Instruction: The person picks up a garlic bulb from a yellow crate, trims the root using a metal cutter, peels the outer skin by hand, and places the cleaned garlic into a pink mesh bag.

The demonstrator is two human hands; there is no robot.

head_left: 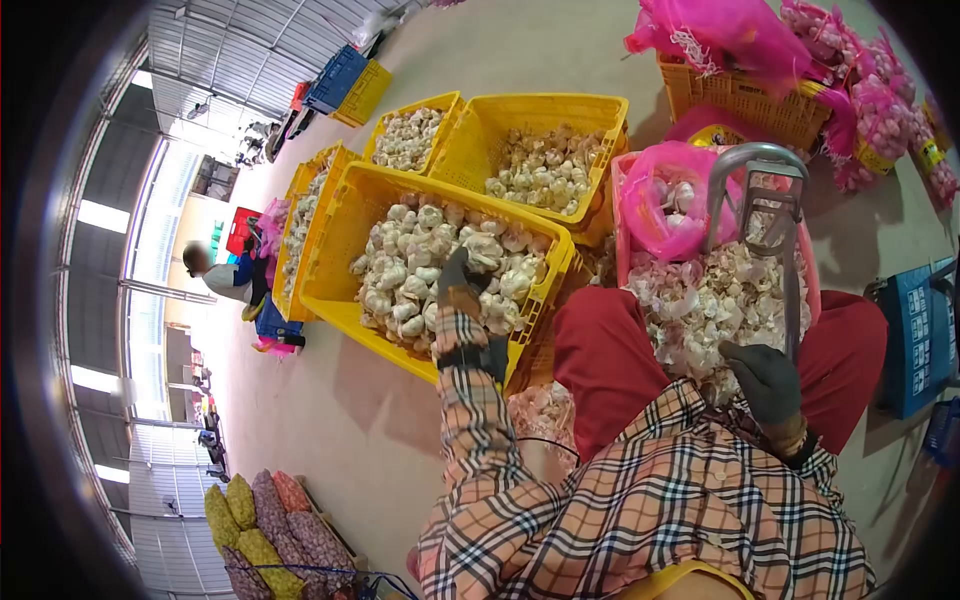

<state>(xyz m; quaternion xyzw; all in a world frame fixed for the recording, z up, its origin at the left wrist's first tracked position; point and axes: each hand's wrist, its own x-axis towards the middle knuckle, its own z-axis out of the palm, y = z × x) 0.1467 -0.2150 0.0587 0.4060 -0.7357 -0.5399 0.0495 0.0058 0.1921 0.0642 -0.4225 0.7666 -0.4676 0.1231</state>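
Garlic (400, 270) heaped in yellow crate (335, 240); bulbs likely light, firm, skins flaky, a bit slippery: grip around the widest part. Your left hand (455, 280) touches bulbs toward the right edge, grip unclear. Your right hand (765, 385), fingers curled, contents unclear, sits by the metal frame (792, 290), over loose skins (690, 315).

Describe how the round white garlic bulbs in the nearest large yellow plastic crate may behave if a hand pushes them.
The garlic bulbs may roll or slide a little, being rounded and loosely heaped. The yellow crate's walls would probably keep them in. Their papery skins could flake, judging by the loose pale skins in the pink plastic tub.
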